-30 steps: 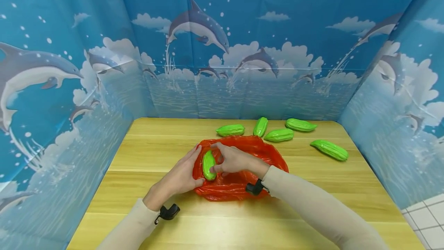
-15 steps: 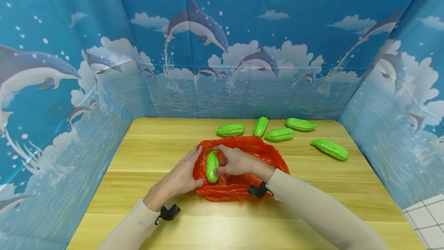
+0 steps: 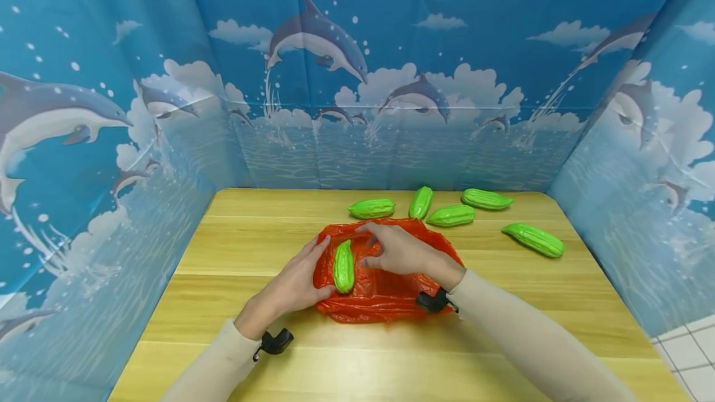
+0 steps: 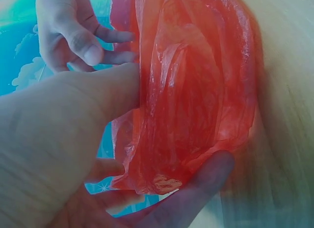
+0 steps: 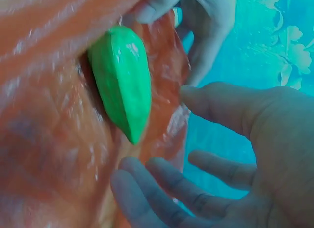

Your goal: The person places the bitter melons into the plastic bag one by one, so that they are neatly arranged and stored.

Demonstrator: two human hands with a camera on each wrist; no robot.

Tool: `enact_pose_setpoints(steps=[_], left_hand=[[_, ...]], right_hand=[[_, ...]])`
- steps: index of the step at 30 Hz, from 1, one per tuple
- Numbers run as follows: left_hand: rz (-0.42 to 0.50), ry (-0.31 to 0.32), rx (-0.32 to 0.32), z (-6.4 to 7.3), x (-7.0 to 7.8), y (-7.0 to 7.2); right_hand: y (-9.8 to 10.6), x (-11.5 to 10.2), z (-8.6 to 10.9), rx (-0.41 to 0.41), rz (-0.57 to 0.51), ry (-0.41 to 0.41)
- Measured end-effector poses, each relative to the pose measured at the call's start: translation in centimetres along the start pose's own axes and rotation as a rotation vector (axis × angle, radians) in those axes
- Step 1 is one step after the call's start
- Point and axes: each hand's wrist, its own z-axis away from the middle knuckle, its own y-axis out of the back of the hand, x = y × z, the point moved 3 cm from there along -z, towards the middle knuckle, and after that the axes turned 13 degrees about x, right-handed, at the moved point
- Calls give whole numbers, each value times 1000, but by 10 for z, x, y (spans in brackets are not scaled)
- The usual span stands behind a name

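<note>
A red plastic bag lies with its mouth spread wide on the wooden table. Inside its left part rests a glossy green ridged gourd, pointed end toward the back. My left hand holds the bag's left side, thumb and fingers apart around the rim; in the left wrist view red film hides part of this hand. Over the bag's middle, my right hand has its fingers spread and loosely bent. A gap separates it from the gourd in the right wrist view, with nothing between the fingers.
Several more green gourds lie behind the bag, among them one gourd close to its back rim. Another gourd sits apart at the right. A blue dolphin-print curtain surrounds the wooden table at the back and sides.
My right hand has let go of the gourd in the bag and drawn away to the right. The gourd has shifted slightly right. My left hand has stayed at the bag's left side.
</note>
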Motion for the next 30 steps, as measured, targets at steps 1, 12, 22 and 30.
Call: enact_pose_setpoints(steps=[1, 12, 22, 30], left_hand=[[-1, 3, 1, 0, 0, 0], [-4, 13, 19, 3, 0, -1], [7, -1, 15, 4, 0, 1], [-6, -9, -5, 4, -2, -1]], right_hand=[[4, 1, 1, 10, 4, 8], [43, 21, 3, 153, 43, 41], [74, 60, 2, 244, 72, 43], [99, 93, 11, 292, 112, 38]])
